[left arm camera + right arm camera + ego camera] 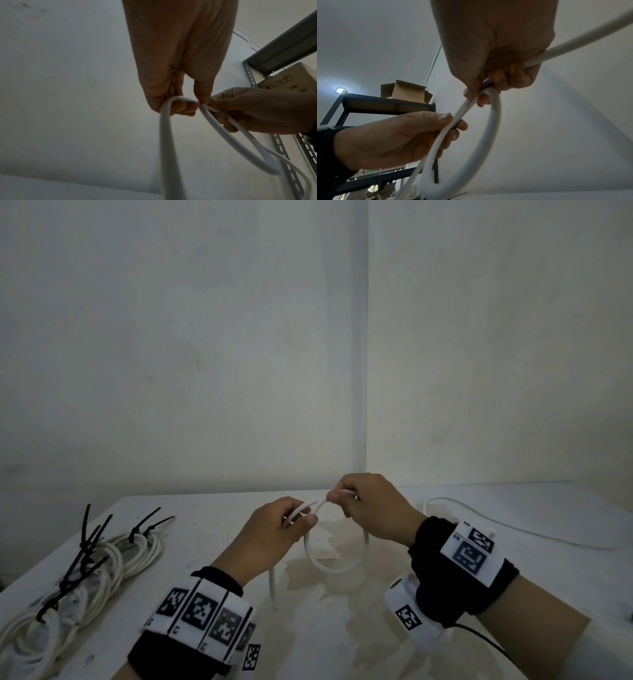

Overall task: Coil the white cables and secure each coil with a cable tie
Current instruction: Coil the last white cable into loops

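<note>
1. Head view: the left hand (274, 529) and the right hand (370, 508) are raised close together above the middle of the white bench (212, 546), both holding one white cable (337, 568).
2. The cable hangs between the hands as a single round loop whose bottom is just above the bench; I cannot tell whether it touches.
3. Left hand: thumb and fingers are curled and clamped on the cable at the left side of the loop's top. A short free end (273, 587) drops from this hand toward the bench.
4. Right hand: thumb and fingers (513, 75) are curled and clamped on the cable at the loop's top right, just beside the left hand.
5. Right wrist view: two strands run side by side between the hands, and the cable's long part (583, 39) leaves the right fist toward the upper right.
6. Head view: that long part (520, 530) lies in a curve on the right of the bench, behind the right wrist.
7. At the bench's left edge lie several coiled white cables (113, 563), each bound with a black cable tie (89, 537) whose tail sticks up.
8. Both wrists wear black bands with white marker tags (205, 614).
9. Wrist views: a dark metal shelf (385, 104) stands against the wall with an open cardboard box (406, 92) on top.
</note>
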Demonstrator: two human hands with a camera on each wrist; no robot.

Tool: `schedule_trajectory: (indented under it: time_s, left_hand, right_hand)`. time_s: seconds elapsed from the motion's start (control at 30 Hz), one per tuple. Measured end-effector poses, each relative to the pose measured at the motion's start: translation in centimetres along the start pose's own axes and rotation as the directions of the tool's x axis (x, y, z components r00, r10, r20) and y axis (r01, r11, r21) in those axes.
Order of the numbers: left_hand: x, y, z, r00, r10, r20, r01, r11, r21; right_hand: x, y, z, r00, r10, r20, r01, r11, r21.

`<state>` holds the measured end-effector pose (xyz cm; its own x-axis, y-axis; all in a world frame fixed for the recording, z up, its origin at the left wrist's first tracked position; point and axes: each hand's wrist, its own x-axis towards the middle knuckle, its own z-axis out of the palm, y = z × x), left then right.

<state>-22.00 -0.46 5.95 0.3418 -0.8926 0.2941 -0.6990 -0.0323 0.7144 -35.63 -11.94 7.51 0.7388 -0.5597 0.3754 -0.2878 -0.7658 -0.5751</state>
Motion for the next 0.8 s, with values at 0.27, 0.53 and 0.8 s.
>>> schedule_trajectory:
  time_s: [0.27,0.53,0.8]
  left_hand:
    - [-0.3,0.1,0.5,0.999,0.038,0.016,-0.039,0.998,0.042]
    - [-0.4,0.3,0.7,0.990,0.114,0.086,-0.124,0.986,0.115]
    - [-0.2,0.7,0.2,0.996,0.080,0.026,-0.082,0.991,0.110]
  right_hand:
    - [-0.8,0.5,0.8,0.990,0.090,-0.113,-0.068,0.981,0.184]
    - [-1.3,-0.1,-0.2,0.983,0.009,0.182,-0.009,1.000,0.003]
    - [-1.3,0.5,0.2,0.996,0.005,0.088,-0.019,0.987,0.162]
